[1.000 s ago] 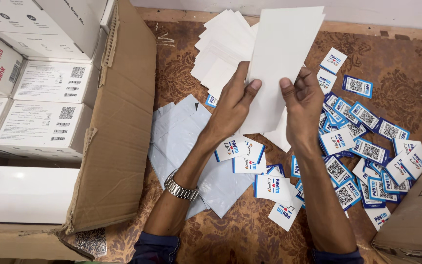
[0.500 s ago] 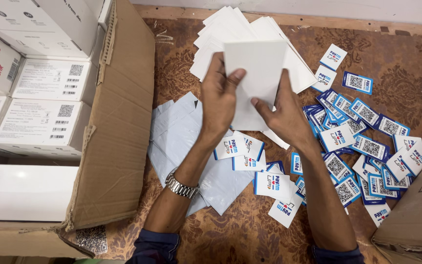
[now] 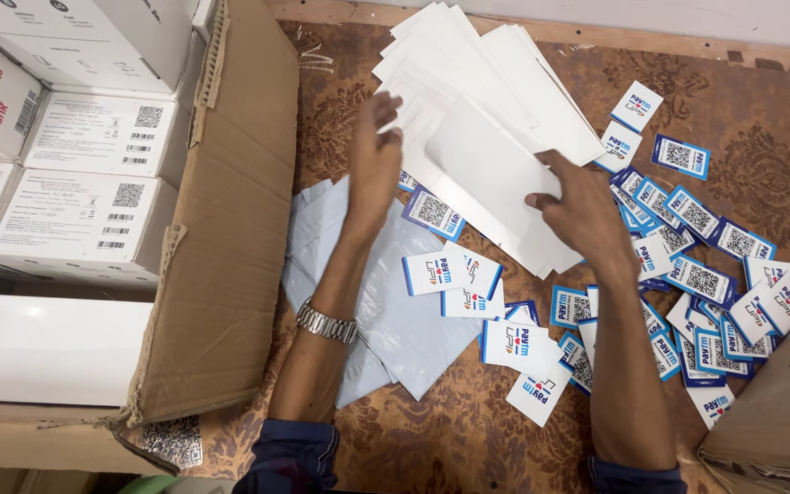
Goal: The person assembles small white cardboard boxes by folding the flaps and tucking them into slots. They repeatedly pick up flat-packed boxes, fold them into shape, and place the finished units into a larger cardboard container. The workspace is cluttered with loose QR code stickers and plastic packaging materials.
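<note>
Your right hand [image 3: 582,206] fingers pinching a white envelope [image 3: 496,174], left hand [image 3: 374,155] fingers spread touching the envelope stack [image 3: 468,64], cardboard carton [image 3: 230,229] of white boxes [image 3: 93,137] left of them, bare worktop [image 3: 432,439] nearer you.

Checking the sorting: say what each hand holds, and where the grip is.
The right hand presses a white envelope at its right edge, onto the white pile. Whether it grips it cannot be told. The left hand holds nothing, fingertips touching the pile's left edge.
</note>
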